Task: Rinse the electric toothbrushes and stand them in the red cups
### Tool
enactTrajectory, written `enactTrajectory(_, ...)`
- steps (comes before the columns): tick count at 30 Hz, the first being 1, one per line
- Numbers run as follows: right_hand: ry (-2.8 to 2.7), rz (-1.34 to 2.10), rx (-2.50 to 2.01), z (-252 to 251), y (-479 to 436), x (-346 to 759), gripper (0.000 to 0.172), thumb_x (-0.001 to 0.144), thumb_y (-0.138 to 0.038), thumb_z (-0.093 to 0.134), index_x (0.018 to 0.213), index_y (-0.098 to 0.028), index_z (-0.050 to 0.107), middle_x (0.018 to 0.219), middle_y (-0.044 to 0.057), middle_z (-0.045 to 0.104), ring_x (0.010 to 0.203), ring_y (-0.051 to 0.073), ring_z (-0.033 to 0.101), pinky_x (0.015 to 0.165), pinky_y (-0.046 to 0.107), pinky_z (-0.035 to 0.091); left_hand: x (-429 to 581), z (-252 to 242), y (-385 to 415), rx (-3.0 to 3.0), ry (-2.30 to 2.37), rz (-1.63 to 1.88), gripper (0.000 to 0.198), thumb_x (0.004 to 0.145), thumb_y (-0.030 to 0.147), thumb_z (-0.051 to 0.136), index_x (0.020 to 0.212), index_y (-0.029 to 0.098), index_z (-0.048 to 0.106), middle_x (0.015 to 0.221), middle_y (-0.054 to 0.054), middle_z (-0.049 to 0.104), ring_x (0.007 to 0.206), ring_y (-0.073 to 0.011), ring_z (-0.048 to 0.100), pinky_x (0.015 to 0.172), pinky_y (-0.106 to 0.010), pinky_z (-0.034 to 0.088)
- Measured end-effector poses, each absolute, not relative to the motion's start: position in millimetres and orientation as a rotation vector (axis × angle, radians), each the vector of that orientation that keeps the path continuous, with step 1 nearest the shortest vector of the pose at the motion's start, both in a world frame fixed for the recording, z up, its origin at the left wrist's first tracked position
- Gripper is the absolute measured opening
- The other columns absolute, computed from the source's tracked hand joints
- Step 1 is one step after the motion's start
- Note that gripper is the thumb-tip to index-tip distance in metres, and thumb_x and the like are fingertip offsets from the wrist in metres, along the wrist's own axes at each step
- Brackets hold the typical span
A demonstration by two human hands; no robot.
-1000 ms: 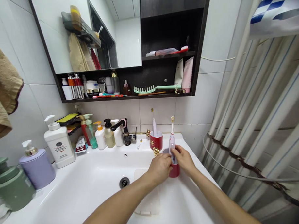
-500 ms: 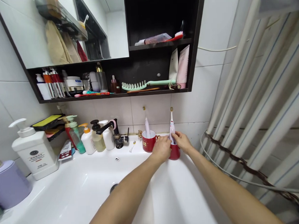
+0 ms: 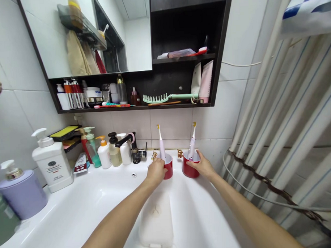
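Your left hand (image 3: 156,172) is curled around the left red cup (image 3: 169,168), with the fingers wrapped on its side. Your right hand (image 3: 203,166) is closed on the right red cup (image 3: 188,169) from its 3 o'clock side, the thumb lying by the rim. The 2 cups stand on the back ledge of the white sink (image 3: 76,203) at your 12 o'clock, near each other but apart. A small gold knob (image 3: 180,152) shows just behind the gap between them.

Each cup holds 1 electric toothbrush. The left toothbrush (image 3: 161,146) tips slightly toward 11 o'clock and the right toothbrush (image 3: 192,144) toward 1 o'clock.

At 9 o'clock of the left cup is the black faucet (image 3: 131,146), then a row of small pump bottles (image 3: 104,155). Farther toward 8 o'clock stand a large white pump bottle (image 3: 53,166) and a lilac pump bottle (image 3: 21,192).

A white plastic container (image 3: 156,220) lies in the basin at 6 o'clock, between your forearms. On the dark shelf (image 3: 132,108) above, at 12 o'clock, rests a green comb (image 3: 164,98). A striped curtain (image 3: 290,116) hangs at 3 o'clock.
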State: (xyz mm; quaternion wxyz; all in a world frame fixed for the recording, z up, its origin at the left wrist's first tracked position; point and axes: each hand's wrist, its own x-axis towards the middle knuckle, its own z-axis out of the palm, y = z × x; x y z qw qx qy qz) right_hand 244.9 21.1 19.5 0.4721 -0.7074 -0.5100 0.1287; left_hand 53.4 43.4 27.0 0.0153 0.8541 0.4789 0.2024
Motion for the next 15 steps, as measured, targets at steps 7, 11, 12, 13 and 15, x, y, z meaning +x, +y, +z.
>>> enactTrajectory(7,-1.227,0.189,-1.758,19.8,39.5,231.3,0.072,0.048,-0.040,0.053,0.111,-0.011,0.030,0.105,0.013,0.046,0.096,0.024,0.042,0.078,0.033,0.033,24.5,-1.8,-5.8,2.567,1.412,0.505,0.016,0.061,0.019,0.045,0.076,0.017,0.050,0.088,-0.002,0.050,0.088,-0.0152,0.041,0.072,-0.023,0.034)
enactTrajectory(11,-1.271,0.260,-1.759,24.5,42.6,238.2,0.078,0.046,-0.042,0.055,0.113,-0.011,0.028,0.107,0.011,0.045,0.095,0.021,0.044,0.075,0.028,0.037,19.0,-13.9,-22.8,2.473,1.367,0.426,0.017,0.060,0.016,0.044,0.075,0.017,0.051,0.092,-0.002,0.049,0.089,-0.0155,0.040,0.073,-0.024,0.034)
enactTrajectory(12,-1.273,0.277,-1.764,27.3,43.3,240.5,0.077,0.047,-0.043,0.055,0.112,-0.011,0.029,0.107,0.011,0.046,0.094,0.021,0.045,0.073,0.027,0.038,18.3,-15.8,-25.7,2.453,1.360,0.427,0.017,0.060,0.014,0.043,0.074,0.017,0.051,0.092,-0.002,0.049,0.089,-0.0153,0.041,0.072,-0.024,0.035)
enactTrajectory(13,-1.265,0.286,-1.773,30.8,44.7,242.7,0.075,0.049,-0.045,0.053,0.111,-0.011,0.031,0.107,0.012,0.046,0.094,0.021,0.045,0.072,0.026,0.039,17.8,-17.5,-28.1,2.439,1.350,0.439,0.018,0.059,0.013,0.042,0.074,0.017,0.051,0.092,-0.002,0.048,0.088,-0.0150,0.041,0.072,-0.024,0.035)
enactTrajectory(15,-1.223,0.275,-1.803,39.2,50.6,246.4,0.069,0.054,-0.049,0.048,0.108,-0.009,0.035,0.108,0.014,0.044,0.095,0.022,0.044,0.073,0.028,0.038,17.1,-20.6,-31.2,2.423,1.324,0.484,0.019,0.059,0.009,0.039,0.072,0.017,0.051,0.092,-0.002,0.048,0.087,-0.0141,0.041,0.072,-0.023,0.035)
